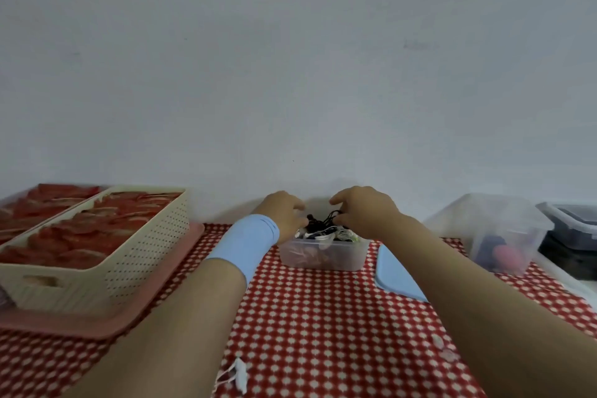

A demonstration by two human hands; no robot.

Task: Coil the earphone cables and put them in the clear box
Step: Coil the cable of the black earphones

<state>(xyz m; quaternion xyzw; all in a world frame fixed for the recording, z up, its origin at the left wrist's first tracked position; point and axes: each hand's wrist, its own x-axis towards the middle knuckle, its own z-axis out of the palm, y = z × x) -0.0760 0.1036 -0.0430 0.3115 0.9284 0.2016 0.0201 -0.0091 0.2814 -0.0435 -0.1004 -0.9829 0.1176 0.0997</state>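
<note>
A small clear box (pixel 323 257) stands on the red checked cloth near the wall, holding several coiled black and white earphone cables. Both hands reach over its top. My left hand (pixel 284 212), with a light blue wristband, and my right hand (pixel 361 210) pinch a black earphone cable (pixel 319 221) just above the box's contents. A white earphone (pixel 237 376) lies on the cloth near the front edge, between my forearms.
A light blue lid (pixel 395 275) lies right of the box. A cream perforated basket (pixel 97 245) with red items sits on a pink tray (pixel 129 317) at left. A larger clear bin (pixel 491 229) and a dark container (pixel 571 229) stand at right.
</note>
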